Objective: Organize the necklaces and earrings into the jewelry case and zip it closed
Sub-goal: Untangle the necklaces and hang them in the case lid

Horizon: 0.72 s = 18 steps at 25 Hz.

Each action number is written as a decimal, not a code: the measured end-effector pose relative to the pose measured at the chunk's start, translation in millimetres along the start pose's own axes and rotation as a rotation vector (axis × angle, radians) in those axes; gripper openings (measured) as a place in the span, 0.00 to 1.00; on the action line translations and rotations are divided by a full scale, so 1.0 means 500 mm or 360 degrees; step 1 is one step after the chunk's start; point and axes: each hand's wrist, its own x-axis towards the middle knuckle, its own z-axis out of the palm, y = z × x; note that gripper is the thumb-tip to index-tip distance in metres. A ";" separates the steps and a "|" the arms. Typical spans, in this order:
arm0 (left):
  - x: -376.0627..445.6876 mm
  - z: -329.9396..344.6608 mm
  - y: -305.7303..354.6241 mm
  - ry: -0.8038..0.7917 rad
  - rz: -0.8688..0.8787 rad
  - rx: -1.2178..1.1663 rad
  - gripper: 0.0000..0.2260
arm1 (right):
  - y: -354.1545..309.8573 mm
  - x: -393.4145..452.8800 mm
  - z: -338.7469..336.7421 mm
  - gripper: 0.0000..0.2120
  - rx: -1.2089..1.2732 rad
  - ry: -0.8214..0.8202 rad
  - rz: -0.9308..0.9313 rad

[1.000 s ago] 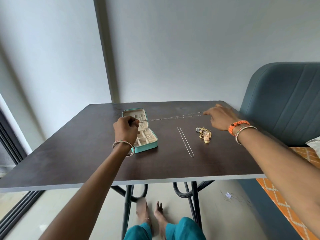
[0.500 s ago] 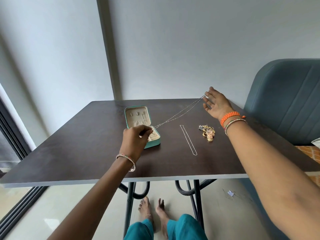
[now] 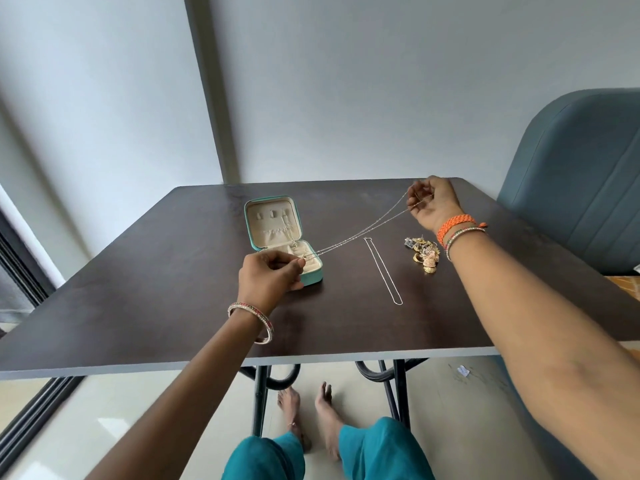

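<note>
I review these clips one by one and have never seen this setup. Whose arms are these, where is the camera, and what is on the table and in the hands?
No machine here: a person works with bare hands, and one wide camera worn on the head looks down at them, hence the feet below. The left hand and right hand each pinch one end of a thin beaded necklace, stretched above the dark table. On the table lie an open teal jewelry case by the left hand, a second chain laid out straight, and a small heap of gold earrings. A blue-grey chair stands on the right.
</note>
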 end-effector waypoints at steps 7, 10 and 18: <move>0.041 -0.052 -0.006 0.0236 0.0050 -0.0056 0.02 | 0.027 0.052 -0.016 0.08 -0.0734 -0.0200 -0.0039; 0.034 -0.057 0.004 0.0127 -0.0053 -0.0297 0.06 | 0.029 0.063 -0.016 0.05 -0.0748 -0.0087 0.0026; 0.005 -0.064 0.008 0.0033 0.0003 -0.0530 0.07 | 0.024 0.060 0.012 0.09 -0.0547 -0.0139 0.0152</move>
